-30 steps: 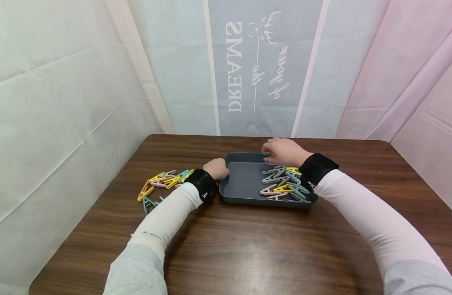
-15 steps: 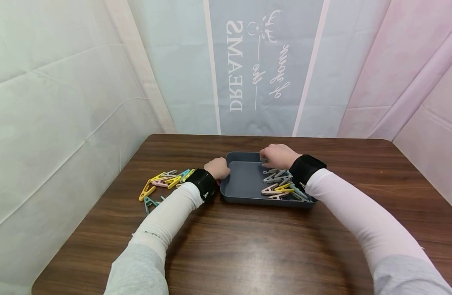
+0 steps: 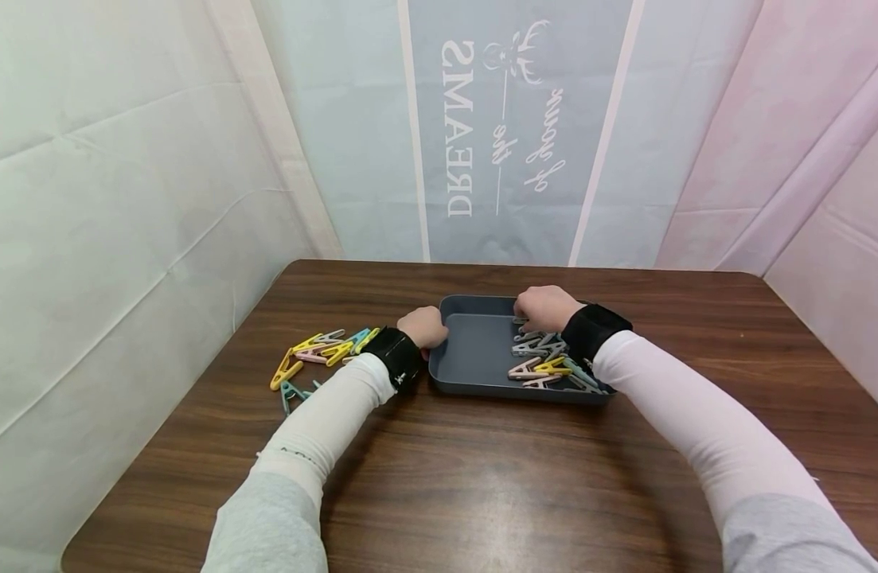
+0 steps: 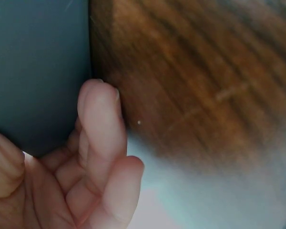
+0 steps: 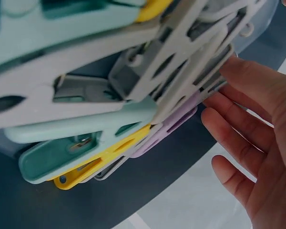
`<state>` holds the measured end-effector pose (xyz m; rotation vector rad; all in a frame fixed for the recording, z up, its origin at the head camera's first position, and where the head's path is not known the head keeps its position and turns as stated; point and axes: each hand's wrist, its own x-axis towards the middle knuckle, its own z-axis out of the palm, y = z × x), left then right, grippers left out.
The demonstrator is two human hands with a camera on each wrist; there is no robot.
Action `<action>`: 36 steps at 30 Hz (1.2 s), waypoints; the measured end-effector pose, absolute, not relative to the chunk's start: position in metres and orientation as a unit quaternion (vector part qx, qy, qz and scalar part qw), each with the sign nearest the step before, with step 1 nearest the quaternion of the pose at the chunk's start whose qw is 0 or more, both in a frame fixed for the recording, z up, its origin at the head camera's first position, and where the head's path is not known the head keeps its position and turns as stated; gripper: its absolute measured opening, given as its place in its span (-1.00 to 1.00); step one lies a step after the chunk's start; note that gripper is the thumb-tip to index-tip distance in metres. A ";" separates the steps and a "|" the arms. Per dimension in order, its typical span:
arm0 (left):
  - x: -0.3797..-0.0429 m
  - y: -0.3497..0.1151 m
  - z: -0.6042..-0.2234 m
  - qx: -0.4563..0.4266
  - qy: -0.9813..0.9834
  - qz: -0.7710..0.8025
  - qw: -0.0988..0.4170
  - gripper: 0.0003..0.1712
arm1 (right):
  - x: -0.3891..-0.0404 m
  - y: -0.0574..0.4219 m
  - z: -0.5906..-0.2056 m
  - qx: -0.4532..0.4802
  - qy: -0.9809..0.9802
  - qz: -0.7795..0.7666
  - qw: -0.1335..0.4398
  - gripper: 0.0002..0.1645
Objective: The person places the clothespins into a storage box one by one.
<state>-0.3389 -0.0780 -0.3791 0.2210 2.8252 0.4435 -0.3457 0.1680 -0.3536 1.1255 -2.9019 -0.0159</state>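
A dark grey tray [image 3: 474, 342] lies on the table, with several coloured clothespins bunched in its right half. My left hand [image 3: 422, 326] grips the tray's left wall; in the left wrist view its fingers [image 4: 102, 117] curl against the outside. Over the tray's far right part, my right hand [image 3: 544, 308] reaches down to the clothespins. Its thumb and fingertips pinch the end of a grey clothespin [image 5: 193, 78], in the right wrist view. Close to it are a purple clothespin [image 5: 169, 121], a yellow one [image 5: 93, 167] and a mint-green one [image 5: 62, 155].
Left of the tray lies a loose pile of clothespins, among them a yellow one [image 3: 284, 372] and a teal one [image 3: 290, 394], partly behind the left forearm. The brown wooden table [image 3: 481, 477] meets a printed curtain [image 3: 524, 143] at the back.
My right hand has come down from above the tray's far side and to the left, then lower among the clothespins, still with the grey clothespin. The left hand stays at the tray wall.
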 end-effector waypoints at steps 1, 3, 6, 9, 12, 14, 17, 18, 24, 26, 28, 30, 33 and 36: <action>-0.339 -0.078 -0.379 0.076 0.976 0.153 0.137 -0.63 | -0.346 0.168 -0.354 0.361 -0.932 -0.005 0.014 -0.84; -0.339 -0.078 -0.379 0.074 0.976 0.153 0.137 -0.63 | -0.345 0.169 -0.354 0.359 -0.933 -0.003 0.011 -0.83; -0.339 -0.078 -0.378 0.071 0.976 0.152 0.137 -0.62 | -0.341 0.170 -0.349 0.351 -0.936 0.009 0.010 -0.83; -0.338 -0.077 -0.378 0.072 0.977 0.150 0.136 -0.62 | -0.336 0.177 -0.343 0.347 -0.937 0.028 0.020 -0.83; -0.337 -0.076 -0.377 0.076 0.976 0.153 0.133 -0.64 | -0.330 0.189 -0.336 0.332 -0.941 0.049 0.035 -0.84; -0.337 -0.076 -0.377 0.079 0.976 0.156 0.131 -0.66 | -0.326 0.200 -0.332 0.318 -0.945 0.058 0.048 -0.84; -0.338 -0.078 -0.378 0.082 0.975 0.162 0.126 -0.68 | -0.320 0.220 -0.331 0.288 -0.953 0.060 0.074 -0.84; -0.339 -0.078 -0.379 0.083 0.975 0.162 0.125 -0.68 | -0.318 0.226 -0.332 0.276 -0.956 0.057 0.083 -0.84; -0.343 -0.081 -0.384 0.082 0.975 0.161 0.131 -0.66 | -0.302 0.257 -0.345 0.178 -0.980 0.010 0.089 -0.66; -0.342 -0.081 -0.382 0.082 0.975 0.163 0.129 -0.66 | -0.296 0.262 -0.350 0.143 -0.988 0.002 0.061 -0.59; -0.341 -0.080 -0.381 0.083 0.976 0.159 0.124 -0.67 | -0.292 0.265 -0.353 0.117 -0.993 0.009 0.026 -0.55; -0.340 -0.080 -0.380 0.083 0.977 0.154 0.118 -0.68 | -0.290 0.266 -0.356 0.102 -0.995 0.024 -0.007 -0.56; -0.339 -0.079 -0.380 0.081 0.978 0.151 0.119 -0.68 | -0.290 0.265 -0.362 0.090 -0.993 0.060 -0.055 -0.59; -0.338 -0.077 -0.380 0.084 0.976 0.156 0.124 -0.68 | -0.289 0.266 -0.367 0.080 -0.990 0.086 -0.081 -0.62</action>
